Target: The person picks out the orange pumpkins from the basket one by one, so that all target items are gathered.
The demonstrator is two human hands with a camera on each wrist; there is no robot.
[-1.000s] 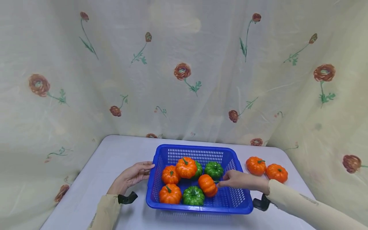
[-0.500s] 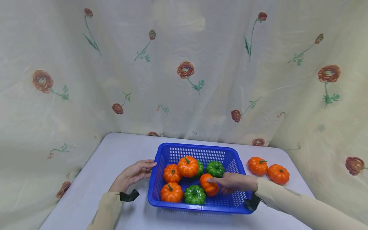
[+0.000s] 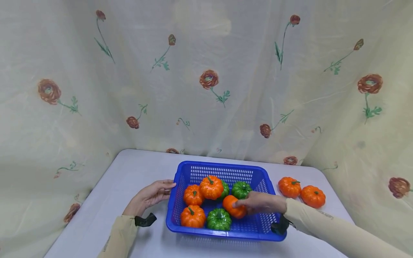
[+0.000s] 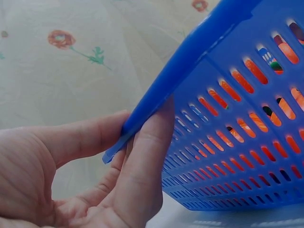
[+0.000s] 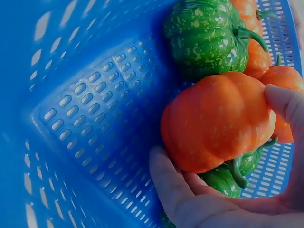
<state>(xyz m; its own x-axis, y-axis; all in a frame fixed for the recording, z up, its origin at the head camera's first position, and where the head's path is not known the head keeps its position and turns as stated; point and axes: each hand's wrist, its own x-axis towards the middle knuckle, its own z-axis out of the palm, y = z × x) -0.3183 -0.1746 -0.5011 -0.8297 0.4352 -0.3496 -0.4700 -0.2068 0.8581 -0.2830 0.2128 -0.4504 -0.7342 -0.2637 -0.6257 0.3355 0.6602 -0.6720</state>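
A blue plastic basket point(image 3: 222, 234) holds small orange and green pumpkins. My left hand point(image 3: 150, 195) pinches its left rim between thumb and fingers; the left wrist view shows the rim point(image 4: 161, 85) in that pinch. Inside the basket, towards the right, my right hand point(image 3: 264, 201) grips an orange pumpkin point(image 3: 230, 206). In the right wrist view this pumpkin point(image 5: 218, 121) lies on its side, stem towards the palm, with thumb and fingers on either side. A green pumpkin point(image 3: 218, 219) lies in front to its left, another green pumpkin point(image 3: 240, 189) behind it.
Three more orange pumpkins, one of them this raised pumpkin point(image 3: 211, 187), fill the basket's left part, with a partly hidden green pumpkin point(image 3: 224, 190). Two orange pumpkins point(image 3: 289, 187) sit on the white table point(image 3: 142, 165) right of the basket. A flowered curtain point(image 3: 238, 118) surrounds the table.
My right hand has shifted from the pumpkin's stem side to a fuller grip around its body. That pumpkin has turned slightly, its stem now hidden in the head view. My left hand stays on the rim.
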